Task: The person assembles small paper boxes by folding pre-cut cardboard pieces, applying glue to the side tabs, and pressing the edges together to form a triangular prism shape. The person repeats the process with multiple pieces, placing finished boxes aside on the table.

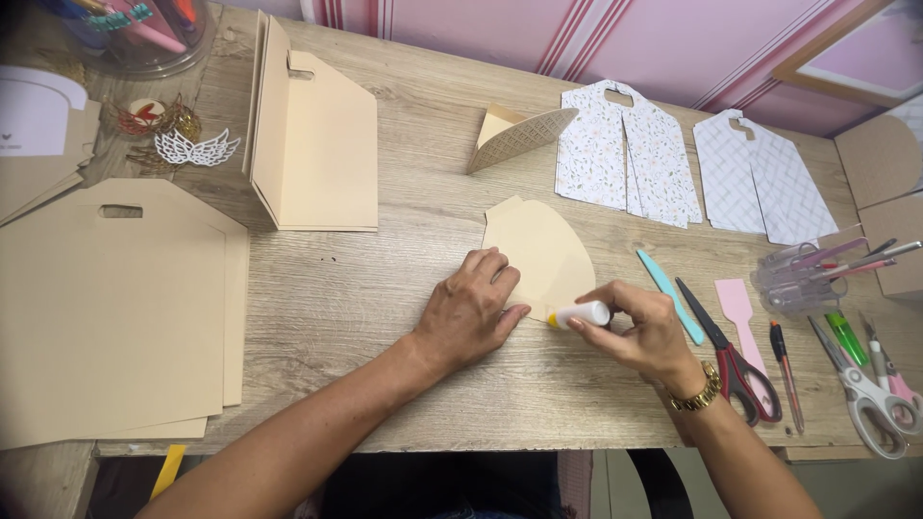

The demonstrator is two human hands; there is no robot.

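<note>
Left hand (pixel 473 306) lies flat, fingers spread, pinning the rounded tan card piece (pixel 540 252) mid-table. Right hand (pixel 642 327) pinches a small white glue tube (pixel 580 314), lying sideways, nozzle pointing left at the card's lower edge, just beside the left fingertips.

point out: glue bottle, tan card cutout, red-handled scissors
glue bottle (pixel 582 314), head view, on its white body in the right hand.
tan card cutout (pixel 543 252), head view, on its bare middle.
red-handled scissors (pixel 740 370), head view, at the pivot where the handles begin.
</note>
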